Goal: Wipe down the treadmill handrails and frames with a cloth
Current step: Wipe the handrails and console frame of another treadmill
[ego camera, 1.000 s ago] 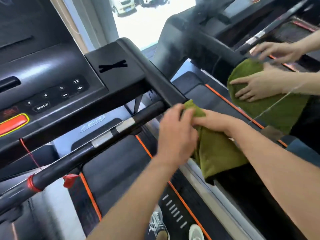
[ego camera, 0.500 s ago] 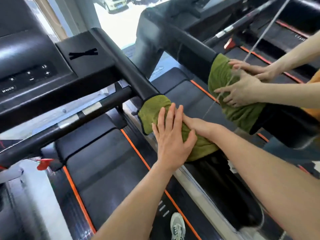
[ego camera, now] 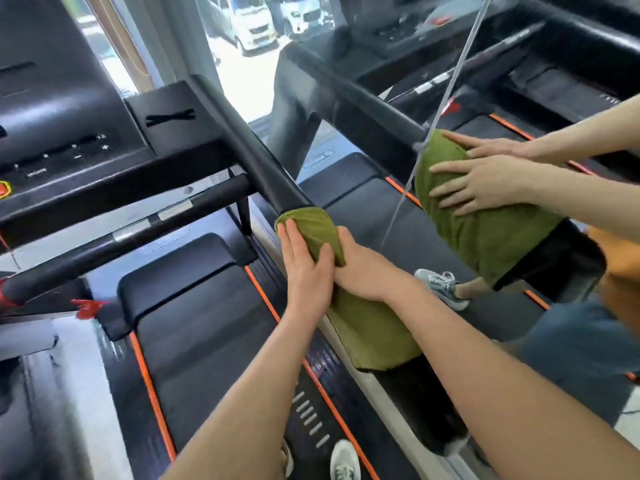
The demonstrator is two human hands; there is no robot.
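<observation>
Head view: we wrap cloth (ego camera: 311,225) round right handrail (ego camera: 249,147). Left hand (ego camera: 304,271) flat on left face, right hand (ego camera: 365,271) flat on right face, fingers straight, so cloth contacts full circumference.

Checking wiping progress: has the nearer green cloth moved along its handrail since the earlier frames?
Yes. The green cloth has slid down the handrail, away from the crossbar end, toward its near end.

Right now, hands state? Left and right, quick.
Left hand: open, fingers flat, pressing the green cloth on the handrail.
Right hand: open, palm on the same cloth, fingers over its far side.
</observation>
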